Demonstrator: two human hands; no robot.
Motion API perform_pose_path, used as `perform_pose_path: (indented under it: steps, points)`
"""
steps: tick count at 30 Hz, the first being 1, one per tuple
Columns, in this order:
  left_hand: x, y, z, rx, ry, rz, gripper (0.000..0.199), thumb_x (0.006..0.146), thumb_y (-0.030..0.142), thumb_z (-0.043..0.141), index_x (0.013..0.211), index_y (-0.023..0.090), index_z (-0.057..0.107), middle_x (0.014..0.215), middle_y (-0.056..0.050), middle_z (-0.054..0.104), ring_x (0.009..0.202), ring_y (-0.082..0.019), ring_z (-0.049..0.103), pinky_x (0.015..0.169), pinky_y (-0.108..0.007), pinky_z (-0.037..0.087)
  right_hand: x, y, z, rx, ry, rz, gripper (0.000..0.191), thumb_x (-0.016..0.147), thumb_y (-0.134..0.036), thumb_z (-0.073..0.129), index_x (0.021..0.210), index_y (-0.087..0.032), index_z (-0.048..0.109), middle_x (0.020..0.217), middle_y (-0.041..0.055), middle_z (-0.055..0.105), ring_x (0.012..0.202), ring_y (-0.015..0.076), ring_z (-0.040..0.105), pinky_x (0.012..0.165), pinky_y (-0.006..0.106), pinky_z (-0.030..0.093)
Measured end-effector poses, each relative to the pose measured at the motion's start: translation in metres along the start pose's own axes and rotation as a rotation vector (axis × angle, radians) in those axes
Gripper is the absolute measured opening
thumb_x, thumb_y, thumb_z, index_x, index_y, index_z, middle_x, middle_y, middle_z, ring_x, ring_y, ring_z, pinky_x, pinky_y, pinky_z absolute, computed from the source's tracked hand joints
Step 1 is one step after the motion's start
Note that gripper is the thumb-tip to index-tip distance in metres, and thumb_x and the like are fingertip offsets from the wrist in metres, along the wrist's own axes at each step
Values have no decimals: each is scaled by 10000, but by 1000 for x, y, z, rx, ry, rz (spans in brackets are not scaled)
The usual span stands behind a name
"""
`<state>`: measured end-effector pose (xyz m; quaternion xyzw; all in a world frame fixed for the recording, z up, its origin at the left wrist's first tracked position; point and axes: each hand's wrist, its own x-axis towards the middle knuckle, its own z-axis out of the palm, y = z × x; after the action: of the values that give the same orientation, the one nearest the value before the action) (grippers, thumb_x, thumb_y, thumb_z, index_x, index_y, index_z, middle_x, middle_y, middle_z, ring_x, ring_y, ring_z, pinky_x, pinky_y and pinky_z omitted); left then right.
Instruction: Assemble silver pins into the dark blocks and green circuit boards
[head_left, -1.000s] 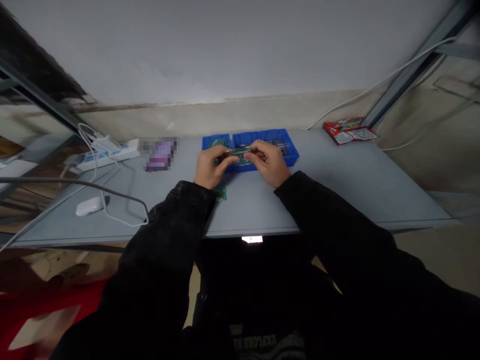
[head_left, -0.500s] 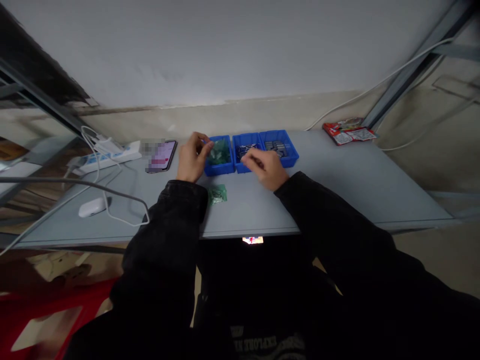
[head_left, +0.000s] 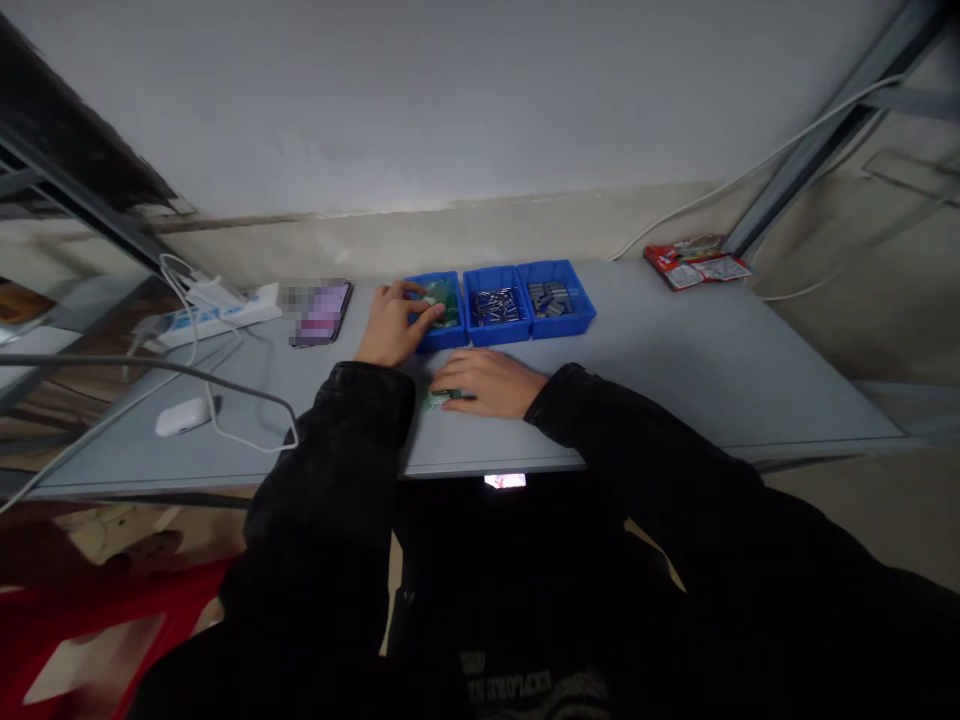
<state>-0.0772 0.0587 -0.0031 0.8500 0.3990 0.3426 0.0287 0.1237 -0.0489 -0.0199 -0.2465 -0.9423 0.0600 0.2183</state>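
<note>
My left hand point(head_left: 396, 325) reaches into the left blue bin point(head_left: 442, 342), its fingers closed on one of the small green bags point(head_left: 448, 296) there. In front of the bins, my right hand point(head_left: 491, 384) is closed over a green bag point(head_left: 435, 402) lying on the table; the hand hides part of it. The middle blue bin point(head_left: 501, 337) holds several thin metal pieces point(head_left: 496, 305). Short grey cylinders point(head_left: 551, 298) lie in the right blue bin point(head_left: 564, 325), which touches the middle one.
On the grey table point(head_left: 675, 390), a phone point(head_left: 324, 313), a white power strip point(head_left: 225, 312) with cables and a white earbud case point(head_left: 184, 416) lie at the left. A red packet point(head_left: 694, 267) sits at the back right. Metal posts flank the table.
My right hand has moved from above the middle bin down and left onto the green bag on the table. My left hand has shifted slightly, its fingers lower into the left bin.
</note>
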Motion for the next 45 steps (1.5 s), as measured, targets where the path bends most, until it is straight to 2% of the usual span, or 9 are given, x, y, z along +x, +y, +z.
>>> perform_pose_path:
  steps: [5, 10, 14, 20, 27, 35, 38, 41, 45]
  points:
    - [-1, 14, -1, -28, 91, 41, 364, 992, 504, 583, 981, 195, 777, 1166, -117, 667, 1079, -283, 541, 1050, -480, 429, -3, -2, -8, -25, 100, 117, 204, 1025, -254, 548, 1074, -181, 732, 953, 67, 711, 900, 199, 630, 823, 321, 455]
    - [-3, 40, -9, -166, 124, 139, 461, 1071, 506, 380, 1077, 228, 748, 1098, -99, 693, 1106, -262, 599, 1049, -446, 446, -8, 10, -27, 65, 455, 286, 237, 1050, -260, 467, 1052, -168, 685, 900, 50, 701, 789, 168, 609, 797, 295, 440]
    - [-6, 52, -7, -224, 46, 218, 397, 990, 572, 555, 1102, 231, 725, 1118, -85, 701, 1085, -255, 632, 1015, -436, 493, -14, 26, -35, 88, 645, 347, 244, 1056, -286, 447, 1023, -176, 662, 889, 46, 695, 718, 160, 562, 764, 297, 437]
    - [-9, 56, 1, -242, -18, 282, 282, 991, 450, 599, 969, 199, 724, 933, -66, 718, 902, -217, 655, 877, -391, 524, -15, 28, -33, 195, 591, 268, 238, 1053, -307, 459, 986, -181, 649, 906, 37, 666, 733, 146, 552, 743, 282, 442]
    - [-9, 56, 1, -241, 49, 193, 312, 986, 464, 597, 903, 187, 714, 824, -50, 686, 767, -191, 623, 761, -343, 510, -15, 29, -37, 224, 618, 373, 178, 963, -353, 631, 901, -187, 616, 788, 8, 616, 668, 142, 515, 674, 279, 414]
    - [-13, 61, 6, -360, 114, 95, 324, 885, 414, 761, 1086, 192, 638, 836, -15, 707, 715, -152, 639, 732, -313, 537, -15, 28, -38, 232, 628, 401, 201, 951, -275, 602, 776, -197, 540, 684, -24, 530, 619, 132, 466, 661, 289, 370]
    - [-14, 59, 8, -373, 181, 70, 329, 878, 403, 771, 1089, 204, 617, 833, -11, 690, 726, -159, 645, 735, -325, 548, -16, 28, -35, 298, 665, 389, 124, 973, -309, 600, 970, -186, 595, 712, -33, 562, 593, 120, 489, 651, 281, 405]
    - [-12, 57, 7, -348, 225, 73, 218, 931, 400, 701, 994, 199, 646, 852, -22, 701, 743, -159, 648, 743, -321, 548, -18, 28, -33, 328, 669, 354, 279, 1009, -250, 511, 1279, -188, 543, 818, -17, 627, 645, 125, 555, 688, 275, 466]
    - [-11, 56, 5, -344, 269, 40, 210, 957, 391, 662, 1004, 187, 674, 886, -26, 732, 746, -140, 656, 743, -283, 541, -20, 27, -34, 251, 620, 287, 432, 1005, -143, 416, 1417, -208, 528, 1003, 39, 698, 757, 148, 624, 750, 296, 528]
